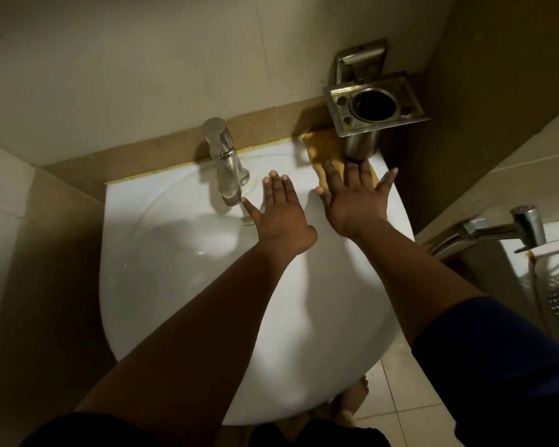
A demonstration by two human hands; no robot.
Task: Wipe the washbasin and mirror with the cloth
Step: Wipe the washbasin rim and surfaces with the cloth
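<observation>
Head view: cloth (328,150), yellow, flat on basin (175,285) rim, far right, under metal holder (373,104). Right hand (355,198) spread flat on cloth, fingers straight, gripping nothing. Left hand (279,214) open, empty, just right of tap (225,162).

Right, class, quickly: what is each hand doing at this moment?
Left hand: open, fingers straight, holding nothing, beside the tap.
Right hand: open, fingers spread flat over the yellow cloth on the washbasin rim.

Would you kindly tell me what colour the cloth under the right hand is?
Yellow-orange, seen in the head view: the cloth lies under the right hand.
</observation>
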